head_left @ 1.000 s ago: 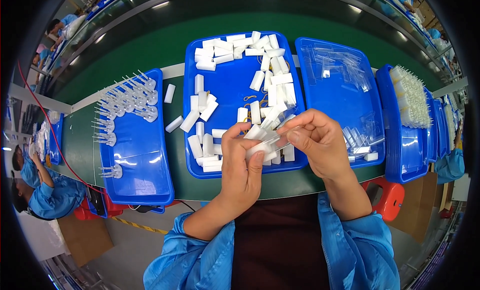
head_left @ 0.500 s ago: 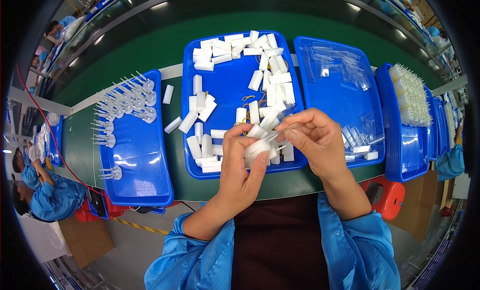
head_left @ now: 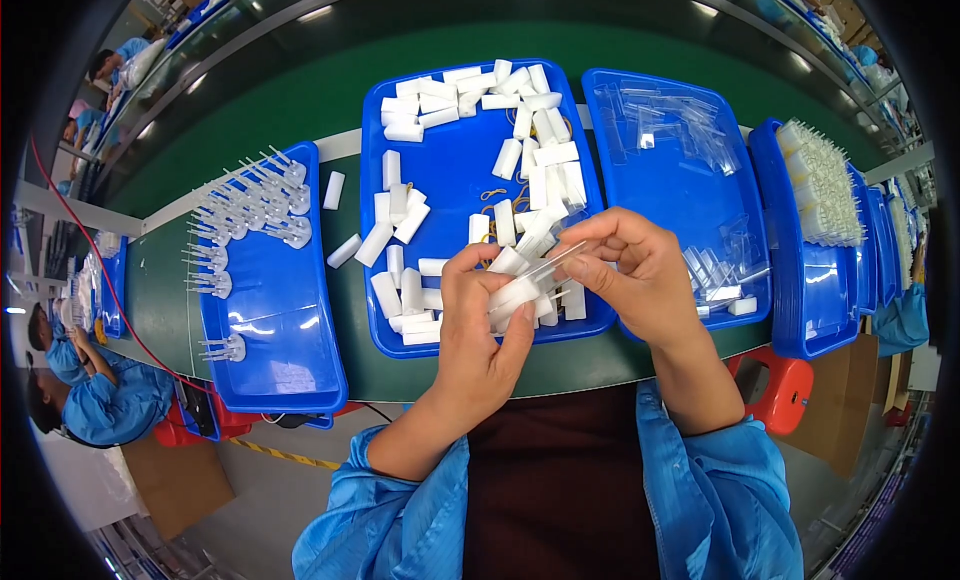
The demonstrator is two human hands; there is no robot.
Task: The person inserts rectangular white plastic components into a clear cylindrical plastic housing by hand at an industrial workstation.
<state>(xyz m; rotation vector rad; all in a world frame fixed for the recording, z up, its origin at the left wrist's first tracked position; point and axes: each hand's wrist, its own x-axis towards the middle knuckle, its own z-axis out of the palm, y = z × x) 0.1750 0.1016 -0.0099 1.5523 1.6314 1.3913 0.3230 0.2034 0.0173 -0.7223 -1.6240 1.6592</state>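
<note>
My left hand (head_left: 472,325) is closed around a white block (head_left: 512,294) above the near right part of the middle blue tray (head_left: 460,195). Thin pale pins stick out beside that block; what they belong to is partly covered by my fingers. With thumb and fingertips, my right hand (head_left: 628,270) pinches a clear plastic strip (head_left: 556,263), whose lower end lies against the white block. Many more white blocks (head_left: 375,244) lie loose in the middle tray, along with several yellow rubber bands (head_left: 493,194).
To the right, a blue tray (head_left: 665,210) holds clear plastic pieces (head_left: 690,120). Stacked blue trays (head_left: 820,325) beyond it carry bundled pinned parts (head_left: 822,190). The left blue tray (head_left: 275,360) holds round-based pinned parts (head_left: 225,348). Two blocks lie on the green table (head_left: 160,270). Co-workers sit far left.
The clear strip has shifted slightly in my right hand and now shows more plainly against the white block. My left hand keeps its hold; the trays look the same.
</note>
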